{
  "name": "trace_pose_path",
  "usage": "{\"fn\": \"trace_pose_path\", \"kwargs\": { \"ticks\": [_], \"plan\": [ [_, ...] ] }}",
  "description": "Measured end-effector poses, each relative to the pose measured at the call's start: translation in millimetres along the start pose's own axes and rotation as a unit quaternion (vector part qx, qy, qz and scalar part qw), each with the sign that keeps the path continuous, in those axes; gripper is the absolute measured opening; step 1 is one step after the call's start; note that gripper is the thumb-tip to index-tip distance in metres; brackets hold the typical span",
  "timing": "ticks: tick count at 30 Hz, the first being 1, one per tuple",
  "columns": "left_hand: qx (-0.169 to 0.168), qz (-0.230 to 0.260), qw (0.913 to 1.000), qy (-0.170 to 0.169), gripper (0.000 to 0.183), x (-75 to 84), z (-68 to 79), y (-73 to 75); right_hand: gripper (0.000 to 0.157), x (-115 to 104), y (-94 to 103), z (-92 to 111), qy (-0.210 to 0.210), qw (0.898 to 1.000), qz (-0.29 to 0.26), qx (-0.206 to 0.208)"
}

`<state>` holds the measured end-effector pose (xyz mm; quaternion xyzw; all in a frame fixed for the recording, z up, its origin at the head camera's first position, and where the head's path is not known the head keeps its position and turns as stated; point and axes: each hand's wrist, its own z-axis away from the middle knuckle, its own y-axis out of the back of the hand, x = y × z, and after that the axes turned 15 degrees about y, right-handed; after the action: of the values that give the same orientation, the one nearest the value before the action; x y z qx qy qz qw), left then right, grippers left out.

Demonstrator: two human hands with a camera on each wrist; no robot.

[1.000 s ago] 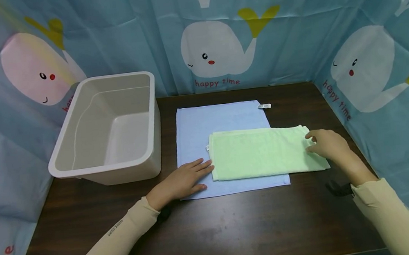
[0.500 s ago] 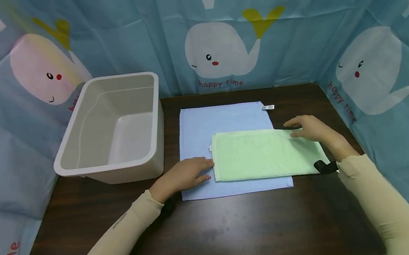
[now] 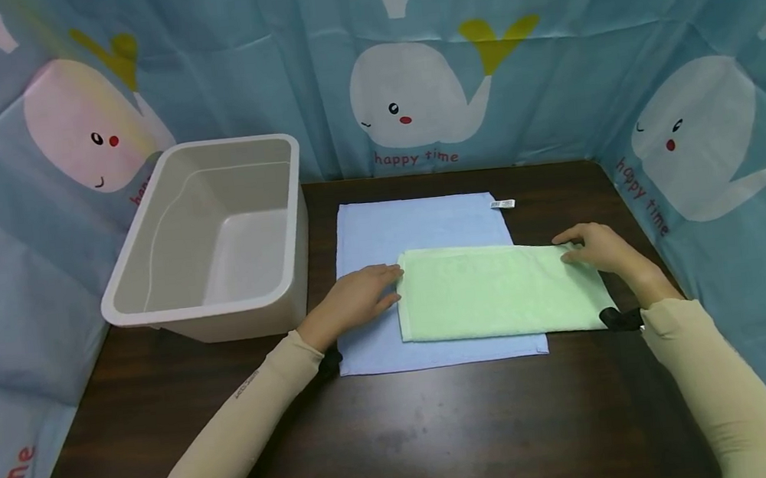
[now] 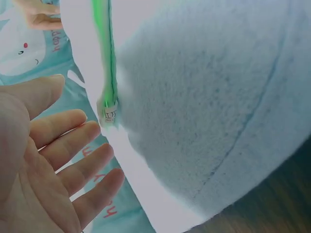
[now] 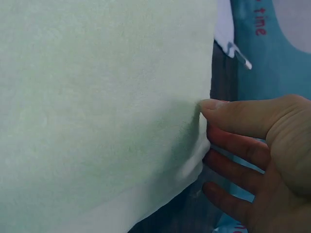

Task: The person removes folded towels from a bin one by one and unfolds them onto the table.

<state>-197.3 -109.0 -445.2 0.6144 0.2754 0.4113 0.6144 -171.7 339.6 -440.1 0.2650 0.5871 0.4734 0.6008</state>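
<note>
A folded light green towel lies across a larger blue towel on the dark table. At the green towel's left edge is my left hand, its fingertips at the far left corner. The left wrist view shows the left hand's fingers loosely extended, with nothing gripped. My right hand pinches the green towel at its far right corner. In the right wrist view, the thumb overlaps the towel's edge while the other fingers lie along and under it; their tips are partly hidden.
A deep pale grey bin stands left of the towels. A white label sticks out from the blue towel's far right corner. Blue curtains printed with whales enclose the table at the back and sides.
My left hand has slid forward along the green towel's left edge to the far corner. My right hand moved from the right end to the far right corner and now pinches it.
</note>
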Motion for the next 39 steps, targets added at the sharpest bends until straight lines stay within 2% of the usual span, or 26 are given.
{"fn": "trace_pose_path", "kwargs": {
  "ticks": [13, 22, 30, 39],
  "plan": [
    [-0.014, 0.008, 0.9999, -0.002, 0.056, -4.2, -6.6, -7.2, 0.03, -4.0, -5.7, -19.5, 0.037, 0.999, 0.035, 0.009],
    [-0.026, 0.007, 0.9996, 0.012, 0.057, -5.1, -7.2, -11.2, 0.022, -14.5, -8.2, -30.6, 0.044, 0.999, 0.014, 0.001],
    [-0.037, 0.021, 0.9989, 0.018, 0.057, -5.9, -9.6, -13.5, 0.022, -18.9, -7.2, -29.9, 0.051, 0.999, 0.01, -0.002],
    [-0.054, 0.057, 0.9965, 0.027, 0.053, -3.2, -15.4, -12.7, 0.032, -13.9, -5.3, -29.2, 0.052, 0.998, 0.012, -0.028]
  ]
}}
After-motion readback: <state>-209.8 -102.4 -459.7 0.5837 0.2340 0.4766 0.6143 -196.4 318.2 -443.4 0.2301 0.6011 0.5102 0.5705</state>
